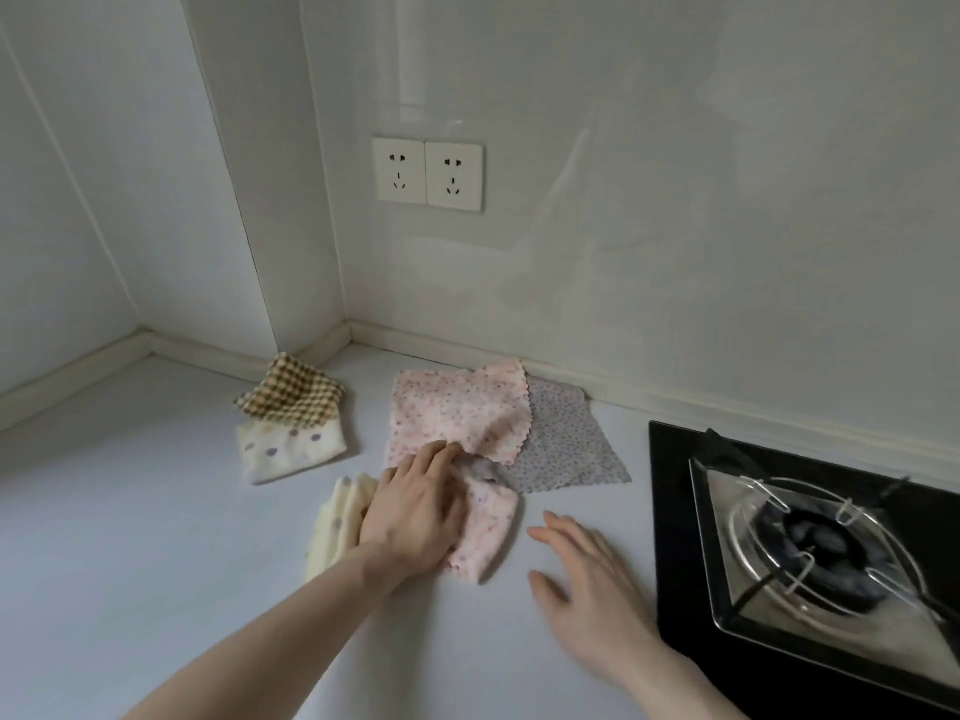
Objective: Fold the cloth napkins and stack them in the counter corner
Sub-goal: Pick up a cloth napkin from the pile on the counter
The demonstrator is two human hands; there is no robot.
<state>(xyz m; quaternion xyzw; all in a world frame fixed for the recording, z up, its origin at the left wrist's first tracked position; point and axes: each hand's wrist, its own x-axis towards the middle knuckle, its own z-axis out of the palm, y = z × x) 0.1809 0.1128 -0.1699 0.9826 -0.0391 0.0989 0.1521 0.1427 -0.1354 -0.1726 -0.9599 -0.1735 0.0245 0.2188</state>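
Five napkins point(457, 418), two hands point(415, 517) — two sockets point(427, 171)

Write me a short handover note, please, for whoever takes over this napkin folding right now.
Left hand: fingers bent onto the pink floral napkin, gathering its near part.
Right hand: open, flat on the counter, holding nothing.
Done: checked napkin stacked on the dotted cream napkin near the corner.
Left: finish the pink one, then the grey floral napkin spread under it, and the cream cloth beside the left wrist; stack all.
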